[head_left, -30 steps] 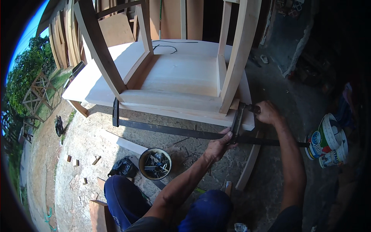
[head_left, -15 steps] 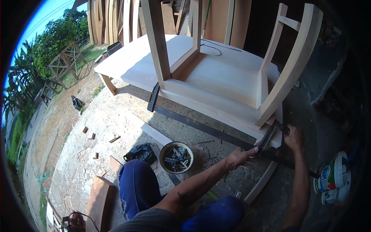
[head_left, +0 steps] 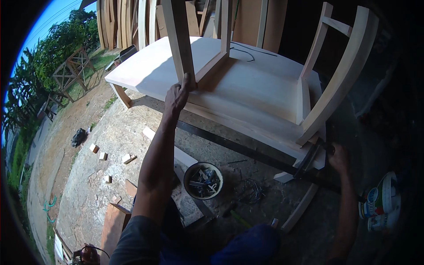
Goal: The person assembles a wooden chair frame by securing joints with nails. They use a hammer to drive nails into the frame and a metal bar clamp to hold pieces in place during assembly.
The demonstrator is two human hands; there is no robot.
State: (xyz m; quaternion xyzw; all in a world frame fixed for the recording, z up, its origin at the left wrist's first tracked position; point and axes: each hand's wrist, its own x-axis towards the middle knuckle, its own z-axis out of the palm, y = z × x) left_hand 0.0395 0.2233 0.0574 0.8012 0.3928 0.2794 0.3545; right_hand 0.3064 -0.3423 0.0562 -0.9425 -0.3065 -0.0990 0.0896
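A wooden chair frame lies on a pale tabletop, its legs standing up. Along its near side runs a long black bar clamp. My left hand is closed against the foot of the frame's left upright, at the joint with the near rail. It hides the clamp's far jaw. At the right end, my right hand grips the clamp's screw handle, close to the near jaw and the frame's right corner.
A round bowl of metal hardware sits on the concrete floor below. Small wood blocks lie to the left, and a board beside the bowl. Paint buckets stand at the right. Planks lean at the back.
My left hand has left the clamp bar near the right jaw and moved up and left to the frame's left upright. My right hand stays at the screw handle.
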